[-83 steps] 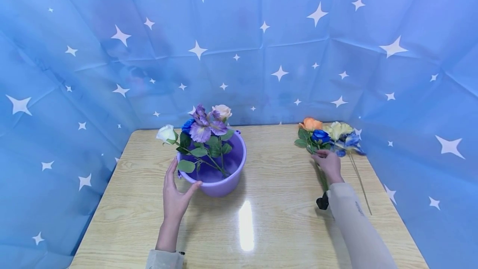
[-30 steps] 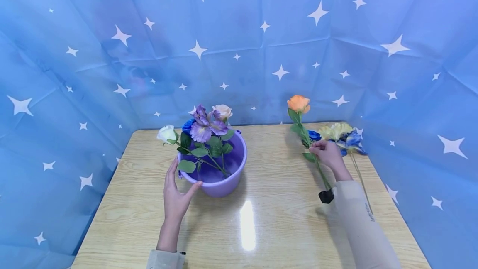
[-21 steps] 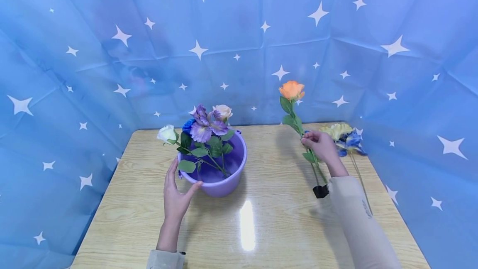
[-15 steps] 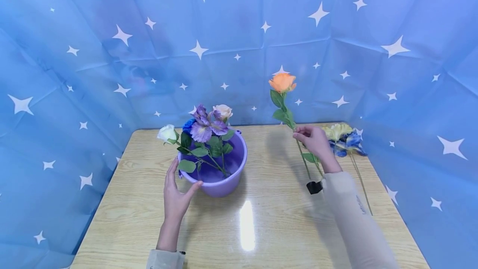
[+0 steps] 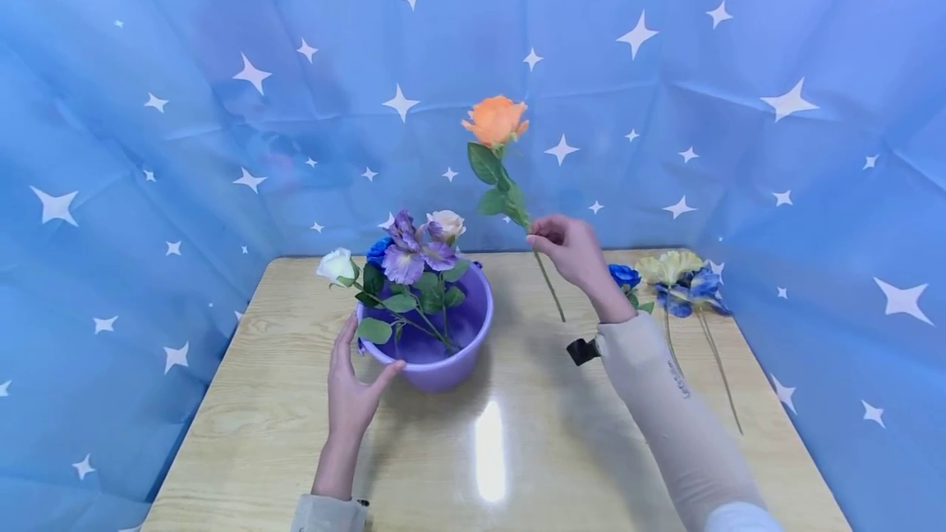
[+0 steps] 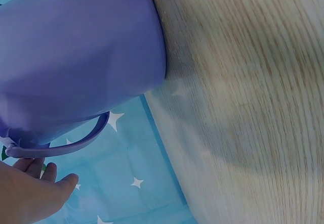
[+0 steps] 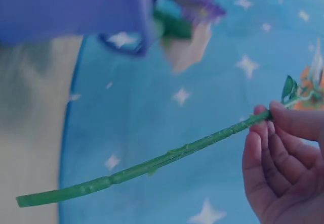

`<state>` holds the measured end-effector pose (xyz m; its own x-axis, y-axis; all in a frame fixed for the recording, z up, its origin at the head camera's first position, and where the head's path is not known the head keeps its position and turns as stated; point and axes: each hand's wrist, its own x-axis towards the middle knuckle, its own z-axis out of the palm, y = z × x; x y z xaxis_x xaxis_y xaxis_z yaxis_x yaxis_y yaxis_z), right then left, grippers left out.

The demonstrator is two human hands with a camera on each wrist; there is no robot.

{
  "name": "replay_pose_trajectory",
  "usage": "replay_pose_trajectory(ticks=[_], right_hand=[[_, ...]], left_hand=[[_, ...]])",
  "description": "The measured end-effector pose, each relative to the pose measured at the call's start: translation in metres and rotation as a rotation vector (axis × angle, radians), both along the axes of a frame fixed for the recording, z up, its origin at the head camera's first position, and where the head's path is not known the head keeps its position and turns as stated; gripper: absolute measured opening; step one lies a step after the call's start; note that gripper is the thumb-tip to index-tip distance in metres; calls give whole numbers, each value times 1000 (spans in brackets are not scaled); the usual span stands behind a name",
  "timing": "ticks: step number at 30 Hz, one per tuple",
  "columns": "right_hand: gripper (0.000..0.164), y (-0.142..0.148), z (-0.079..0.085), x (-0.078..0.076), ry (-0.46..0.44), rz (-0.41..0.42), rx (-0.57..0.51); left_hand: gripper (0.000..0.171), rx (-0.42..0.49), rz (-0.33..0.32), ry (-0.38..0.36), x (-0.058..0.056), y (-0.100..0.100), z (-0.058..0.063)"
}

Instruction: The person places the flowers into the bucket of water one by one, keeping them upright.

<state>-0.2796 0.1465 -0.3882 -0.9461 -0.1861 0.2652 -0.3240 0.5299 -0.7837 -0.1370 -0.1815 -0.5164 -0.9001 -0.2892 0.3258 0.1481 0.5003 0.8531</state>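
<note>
Orange rose (image 5: pixel 496 120), above and right of the purple bucket (image 5: pixel 443 378) | right hand (image 5: pixel 572 251): pinching its stem (image 5: pixel 550 286) | left hand (image 5: pixel 356 396): spread, touching the bucket's near-left side | hazard: a lone pinch could let the stem pivot and snag the bucket's purple iris (image 5: pixel 405 264).

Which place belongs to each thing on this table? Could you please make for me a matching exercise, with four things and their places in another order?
Things
1. Orange rose
2. Purple flower
3. Yellow flower
4. Left hand

Places
A. Lying on the table, toward the far right
B. Outside the bucket, at its rim
C. Raised, its stem pinched by the right hand
D. Set in the bucket

Right pairs: 1-C, 2-D, 3-A, 4-B
</note>
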Motion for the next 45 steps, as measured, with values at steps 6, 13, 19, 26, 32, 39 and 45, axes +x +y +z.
replay_pose_trajectory(ticks=[6,13,19,26,32,39,45], right_hand=[[13,-43,21,9,77,76,-89],[14,-87,49,16,128,123,-107],[12,-114,50,21,145,177,-99],[8,-131,21,23,153,223,-43],[6,-139,-14,24,100,238,-3],[6,-141,-48,26,70,233,92],[5,-142,-63,24,20,277,201]], left_hand=[[101,-9,-3,-39,12,-2,-8],[100,-26,1,-25,13,-4,-8],[101,-27,3,-5,10,-4,-5],[100,-20,-6,-6,8,-3,-4],[100,-19,-7,4,5,-3,-5],[100,-24,-3,26,3,-2,-5],[99,-26,2,44,-1,-1,-3]])
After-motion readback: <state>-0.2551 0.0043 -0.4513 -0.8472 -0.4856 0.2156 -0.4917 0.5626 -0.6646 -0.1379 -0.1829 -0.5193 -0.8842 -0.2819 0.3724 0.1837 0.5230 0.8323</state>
